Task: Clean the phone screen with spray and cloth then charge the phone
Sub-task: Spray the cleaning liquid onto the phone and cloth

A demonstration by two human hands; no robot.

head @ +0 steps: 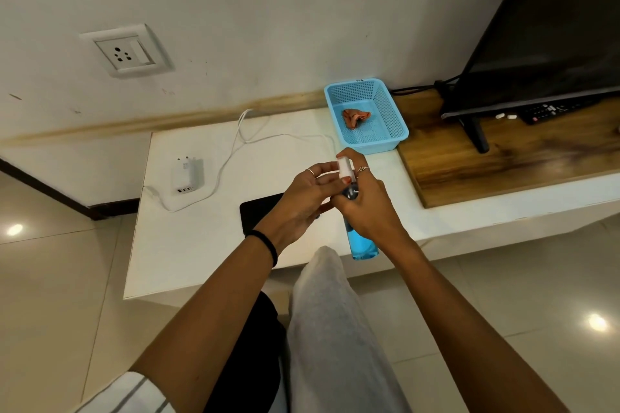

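Head view. Right hand [367, 208] closed around the neck of a clear spray bottle of blue liquid [364, 245], held above the white worktop [188, 245]. Left hand [302, 201] — fingers curled loosely at the bottle's white cap [345, 168], touching it. Flat black phone [256, 214] lies on the worktop just under the left hand, partly hidden. Crumpled orange cloth [356, 117] sits in the light-blue perforated plastic basket [392, 117], beyond both hands. White charger adapter [188, 175] with white cable [235, 147] — well left of the hands.
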